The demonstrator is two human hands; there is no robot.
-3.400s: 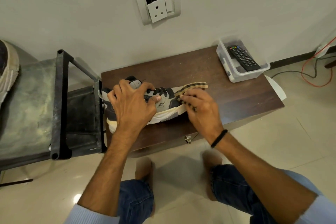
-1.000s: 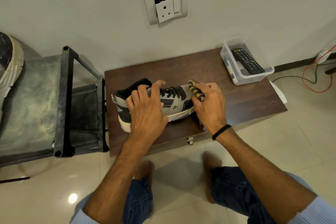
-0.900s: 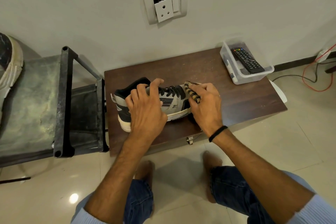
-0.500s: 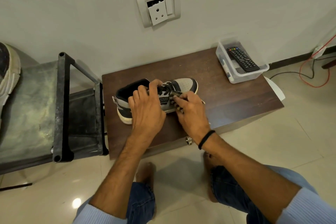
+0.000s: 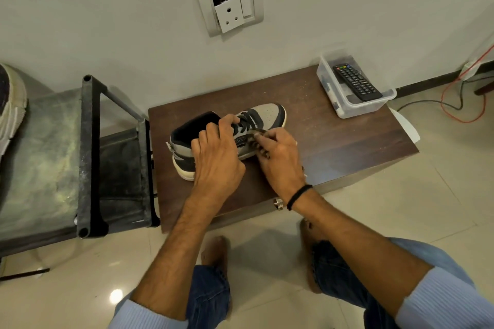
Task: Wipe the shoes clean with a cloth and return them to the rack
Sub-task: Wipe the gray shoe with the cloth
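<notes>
A grey and black sneaker with a white sole stands upright on the dark wooden table, toe pointing right. My left hand grips its collar and laces from the near side. My right hand pinches a bunched striped cloth against the shoe's near side, just below the laces. Most of the cloth is hidden under my fingers. The black shoe rack stands left of the table.
A second worn shoe rests at the rack's far left edge. A clear plastic box holding a black remote sits at the table's back right corner. Cables lie on the tiled floor to the right. My knees and bare feet are below the table.
The shoe was tipped on its side and now stands upright. My right hand with the cloth slid from the toe back along the near side to the middle by the laces.
</notes>
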